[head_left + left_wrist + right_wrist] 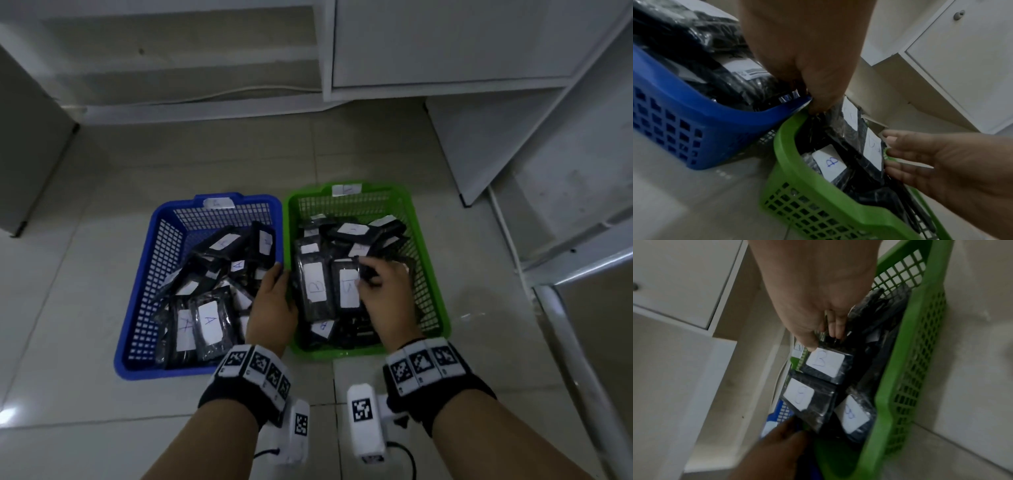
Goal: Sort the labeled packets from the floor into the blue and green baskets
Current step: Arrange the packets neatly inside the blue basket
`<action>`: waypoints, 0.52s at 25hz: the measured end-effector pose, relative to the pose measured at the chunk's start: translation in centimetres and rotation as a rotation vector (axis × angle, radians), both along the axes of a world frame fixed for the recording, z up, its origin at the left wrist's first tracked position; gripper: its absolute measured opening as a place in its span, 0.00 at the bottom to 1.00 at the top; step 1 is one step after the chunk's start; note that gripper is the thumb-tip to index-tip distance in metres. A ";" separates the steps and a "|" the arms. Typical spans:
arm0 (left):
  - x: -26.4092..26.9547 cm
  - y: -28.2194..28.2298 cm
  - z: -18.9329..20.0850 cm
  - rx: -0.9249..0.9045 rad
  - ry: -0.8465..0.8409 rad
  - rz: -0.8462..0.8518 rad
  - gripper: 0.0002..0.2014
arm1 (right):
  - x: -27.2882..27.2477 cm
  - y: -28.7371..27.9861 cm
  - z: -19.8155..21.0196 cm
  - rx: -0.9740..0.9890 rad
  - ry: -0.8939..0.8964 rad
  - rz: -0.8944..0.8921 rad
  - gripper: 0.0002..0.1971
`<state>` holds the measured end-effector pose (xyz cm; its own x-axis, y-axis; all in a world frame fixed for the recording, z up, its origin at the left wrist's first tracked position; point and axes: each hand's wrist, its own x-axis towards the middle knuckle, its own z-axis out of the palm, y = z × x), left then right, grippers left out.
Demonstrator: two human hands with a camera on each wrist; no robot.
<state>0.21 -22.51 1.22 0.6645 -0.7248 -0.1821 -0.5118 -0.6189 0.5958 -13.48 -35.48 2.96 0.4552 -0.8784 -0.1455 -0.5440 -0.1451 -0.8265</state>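
The right hand (387, 294) lay inside the green basket (435, 274), its thumb and fingers curled onto the far end of a black packet (346, 291) with a white B label. The wrist view showed the thumb at the label's edge and the fingertips on the plastic just beyond. The left hand (274, 301) sat where the two baskets meet, fingers bent down over the touching rims; whether it gripped the neighbouring B packet (313, 291) or only pressed against it could not be told. More B packets filled the green basket around these two. The blue basket (144, 274), touching the green one on its left, held a heap of black packets labelled A (209, 323). Both baskets stood on a pale tiled floor (68, 308), with white cabinets (445, 44) beyond.
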 end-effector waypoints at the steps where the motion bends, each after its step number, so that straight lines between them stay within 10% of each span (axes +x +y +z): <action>1: -0.2 -0.1 0.2 0.004 0.024 0.010 0.30 | -0.5 0.4 0.1 -0.003 0.037 0.092 0.20; 13: 4.9 3.6 3.2 -0.141 0.046 0.137 0.16 | 7.3 3.0 2.9 -0.103 0.037 0.196 0.13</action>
